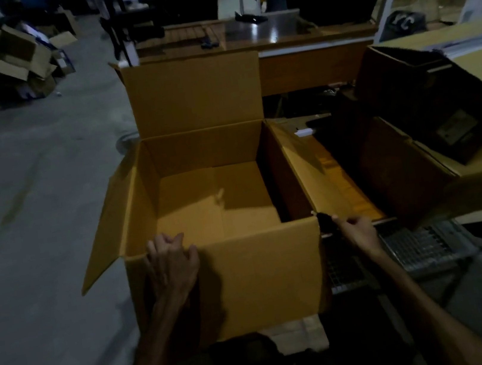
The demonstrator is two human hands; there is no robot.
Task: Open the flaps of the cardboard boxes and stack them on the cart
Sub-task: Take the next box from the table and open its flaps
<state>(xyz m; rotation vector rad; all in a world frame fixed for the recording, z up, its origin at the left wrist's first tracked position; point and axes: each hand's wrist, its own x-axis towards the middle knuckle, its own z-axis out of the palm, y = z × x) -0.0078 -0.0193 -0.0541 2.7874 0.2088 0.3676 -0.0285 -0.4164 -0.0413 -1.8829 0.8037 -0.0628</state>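
Observation:
A large brown cardboard box (pixel 262 273) stands open in front of me, its inside empty. The far flap stands upright, the left flap hangs outward and the right flap lies out to the right. My left hand (pixel 172 264) grips the near wall's top edge close to the left corner, fingers curled over the rim. At the near right corner my right hand (pixel 355 232) pinches the box corner. A metal-mesh cart (pixel 424 245) shows low on the right, partly hidden by the box and by other boxes.
A dark open box (pixel 428 104) lies tilted on the right over more flattened cardboard. Wooden desks (pixel 273 33) with black items stand behind. A heap of opened boxes (pixel 14 56) sits at far left. Grey concrete floor (pixel 26 198) spreads to the left.

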